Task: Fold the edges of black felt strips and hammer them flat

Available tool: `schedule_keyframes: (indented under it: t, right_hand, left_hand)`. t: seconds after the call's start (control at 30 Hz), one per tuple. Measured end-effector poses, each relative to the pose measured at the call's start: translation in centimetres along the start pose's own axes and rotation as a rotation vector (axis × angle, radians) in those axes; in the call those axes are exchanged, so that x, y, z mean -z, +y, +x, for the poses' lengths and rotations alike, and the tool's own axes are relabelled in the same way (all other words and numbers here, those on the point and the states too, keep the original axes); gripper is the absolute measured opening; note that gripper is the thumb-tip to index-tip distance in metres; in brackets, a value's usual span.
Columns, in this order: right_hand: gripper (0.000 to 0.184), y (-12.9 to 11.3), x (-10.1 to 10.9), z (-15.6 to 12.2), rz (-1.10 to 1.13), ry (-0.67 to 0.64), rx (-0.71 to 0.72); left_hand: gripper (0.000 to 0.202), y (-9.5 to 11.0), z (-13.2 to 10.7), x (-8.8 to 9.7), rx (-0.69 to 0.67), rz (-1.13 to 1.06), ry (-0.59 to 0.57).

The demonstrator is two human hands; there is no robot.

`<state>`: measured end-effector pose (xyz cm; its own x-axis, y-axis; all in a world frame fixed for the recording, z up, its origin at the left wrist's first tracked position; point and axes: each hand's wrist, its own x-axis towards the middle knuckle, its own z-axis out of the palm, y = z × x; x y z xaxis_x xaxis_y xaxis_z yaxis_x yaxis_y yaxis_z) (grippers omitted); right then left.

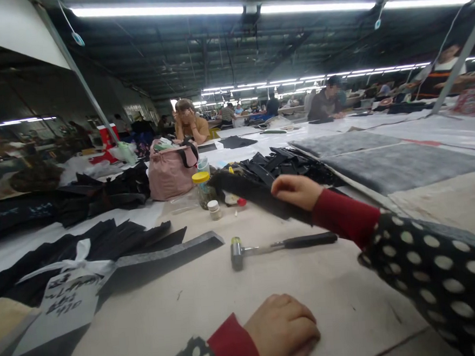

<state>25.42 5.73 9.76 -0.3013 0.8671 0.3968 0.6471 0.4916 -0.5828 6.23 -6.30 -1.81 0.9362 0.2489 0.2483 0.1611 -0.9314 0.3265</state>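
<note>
My right hand [297, 191] reaches forward over the table, its fingers closed on the edge of a long black strip of material [255, 193]. The strip hangs at a slant from a jar toward my sleeve, slightly blurred. Close to me, my left hand [283, 332] rests on the pale table cover [158, 324] with its fingers curled under; whatever they hold, if anything, is hidden. Between the hands lies a hammer [237, 254] with a black handle pointing right. Behind the strip is a pile of small black pieces [277, 164].
On the left lie black pieces [144, 239] tied with white cloth and a handwritten tag [59, 304]. A yellow-lidded jar [202, 191], a small white-capped bottle [214, 210] and a pink bag [172, 171] stand ahead. Grey sheets [403, 161] lie right. Co-workers sit farther back.
</note>
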Motion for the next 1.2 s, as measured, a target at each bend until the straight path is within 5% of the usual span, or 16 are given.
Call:
schedule_keyframes:
  t: [0.1,0.2,0.27,0.43,0.57,0.83,1.0,1.2]
  right_hand:
    - [0.026,2.6,4.0,6.4,-0.180,0.167,-0.132]
    - [0.030,4.1,5.7,8.7,-0.377,0.340,-0.218]
    - [0.028,4.6,4.4,7.4,-0.406,0.226,-0.213]
    - [0.030,5.5,-3.2,0.6,-0.590,-0.219,-0.168]
    - [0.030,6.4,-6.0,-1.0,-0.642,-0.264,-0.185]
    - [0.028,7.1,-6.2,0.1,-0.642,-0.250,-0.206]
    - [0.034,6.2,-4.0,0.4,-0.565,-0.111,-0.322]
    - [0.034,3.0,2.9,-0.8,-0.314,-0.019,-0.455]
  left_hand:
    - [0.014,-0.3,-0.1,0.2,0.053,-0.042,0.002]
    - [0.014,-0.1,-0.1,0.5,0.064,-0.064,-0.013]
    - [0.014,-0.1,0.0,0.6,0.067,-0.078,-0.013]
    - [0.015,-0.2,-0.1,0.5,0.070,-0.117,0.024]
    - [0.017,-0.1,-0.2,0.3,0.087,-0.111,0.047]
    - [0.012,-0.2,-0.1,0.1,0.091,-0.091,0.035]
    - [0.011,-0.6,-0.2,-0.4,0.087,-0.082,0.033]
    - [0.013,-1.1,-0.3,-1.2,0.067,-0.073,0.045]
